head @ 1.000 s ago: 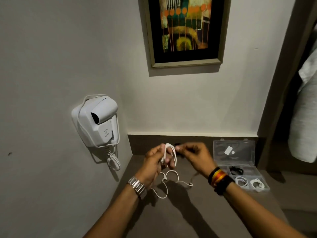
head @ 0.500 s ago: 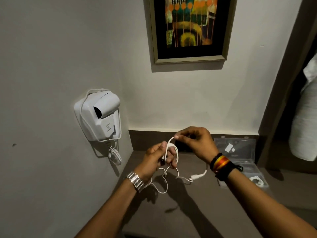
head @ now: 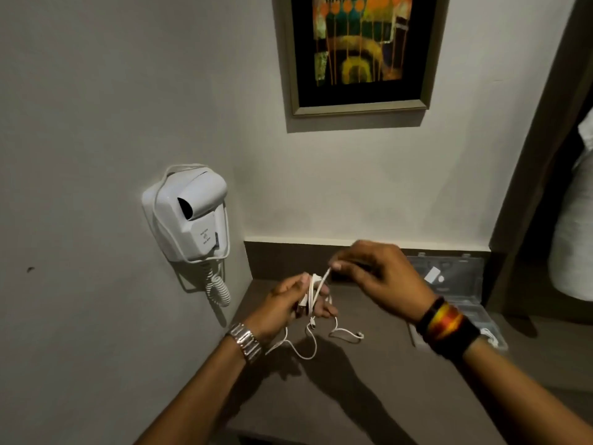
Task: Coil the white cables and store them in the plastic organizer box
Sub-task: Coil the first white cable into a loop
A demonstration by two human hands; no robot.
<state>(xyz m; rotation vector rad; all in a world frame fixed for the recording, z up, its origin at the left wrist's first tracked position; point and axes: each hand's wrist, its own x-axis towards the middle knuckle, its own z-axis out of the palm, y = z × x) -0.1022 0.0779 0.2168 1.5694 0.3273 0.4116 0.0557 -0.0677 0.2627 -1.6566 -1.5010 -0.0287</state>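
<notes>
Right hand (head: 382, 277) fingertips pinching white cable (head: 316, 295) taut, left hand (head: 288, 305) fingers wrapped in its loops, loose tail drooping at six o'clock onto brown counter (head: 369, 396), clear organizer box (head: 462, 293) open at three o'clock, wall hairdryer (head: 189, 216) at ten o'clock.

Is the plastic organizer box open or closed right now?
Open. The organizer box has its clear lid standing up against the wall, and a coiled white cable shows in a compartment beyond the right wrist.
</notes>
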